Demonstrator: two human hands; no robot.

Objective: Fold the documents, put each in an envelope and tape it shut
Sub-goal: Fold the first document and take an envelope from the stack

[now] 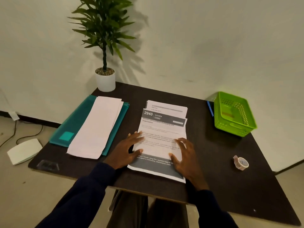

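Note:
A stack of printed documents (pixel 164 125) lies in the middle of the dark table (pixel 213 178); the top sheet has a dark header reading 2940 KITCHEN. My left hand (pixel 127 150) rests with spread fingers on the top sheet's left edge. My right hand (pixel 185 155) lies flat on its lower right part, fingers apart. Neither hand grips anything. To the left, a pile of long white envelopes (pixel 95 127) lies on a teal folder (pixel 74 124). A roll of patterned tape (pixel 241 163) sits at the right.
A green plastic basket (pixel 233 114) stands at the back right, with a blue pen (pixel 210 108) beside it. A potted plant (pixel 105 79) occupies the back left corner. A white device (pixel 24 151) and cables lie on the floor at left.

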